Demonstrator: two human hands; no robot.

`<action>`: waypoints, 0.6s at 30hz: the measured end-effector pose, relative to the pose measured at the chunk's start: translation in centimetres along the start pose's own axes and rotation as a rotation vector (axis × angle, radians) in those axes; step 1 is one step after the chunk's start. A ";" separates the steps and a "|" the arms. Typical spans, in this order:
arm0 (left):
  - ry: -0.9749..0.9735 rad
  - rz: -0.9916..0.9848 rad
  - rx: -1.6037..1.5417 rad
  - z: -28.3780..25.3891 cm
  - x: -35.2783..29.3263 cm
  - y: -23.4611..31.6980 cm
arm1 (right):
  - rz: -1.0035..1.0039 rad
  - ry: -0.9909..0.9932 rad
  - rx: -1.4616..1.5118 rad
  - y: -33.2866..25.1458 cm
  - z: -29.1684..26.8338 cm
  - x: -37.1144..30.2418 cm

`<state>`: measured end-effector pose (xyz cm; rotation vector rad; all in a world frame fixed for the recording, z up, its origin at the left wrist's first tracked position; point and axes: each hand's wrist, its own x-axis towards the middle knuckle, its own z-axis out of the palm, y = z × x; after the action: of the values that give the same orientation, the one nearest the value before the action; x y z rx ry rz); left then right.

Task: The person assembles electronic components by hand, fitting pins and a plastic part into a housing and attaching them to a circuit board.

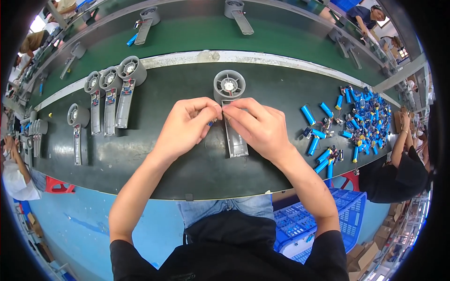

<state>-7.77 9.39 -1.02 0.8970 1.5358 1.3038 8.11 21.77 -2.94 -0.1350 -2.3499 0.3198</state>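
A grey handheld fan body (229, 84) lies in front of me on the dark green table, its round head away from me and its open, hollow handle (237, 143) toward me. My left hand (190, 124) is closed in a pinch just left of the handle's top. A small bluish part (211, 123) peeks out beneath its fingers, too hidden to name. My right hand (260, 124) hangs over the handle, thumb and fingers pinched together close to the left fingertips. What sits between those right fingertips is too small to make out.
Several fan bodies with boards in their handles (110, 100) stand at the left. A pile of blue cylindrical batteries with wired boards (368, 119) covers the right. Beyond a pale ledge, a green belt (187, 35) carries more fans. A blue crate (349, 206) sits below right; co-workers flank both sides.
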 end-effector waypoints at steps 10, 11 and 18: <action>0.016 0.123 -0.036 0.3 -1.2 -0.9 | 0.130 0.074 0.197 0.5 1.0 -0.1; 0.083 0.209 0.002 0.7 -1.5 -1.0 | 0.135 0.072 0.198 0.5 1.1 -0.2; 0.236 0.456 0.340 1.5 -1.4 -2.5 | 0.270 0.147 0.326 0.0 1.9 -0.4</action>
<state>-5.84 8.12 -3.28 1.4128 1.8428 1.5335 7.12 21.30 -4.51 -0.3079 -2.1030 0.7912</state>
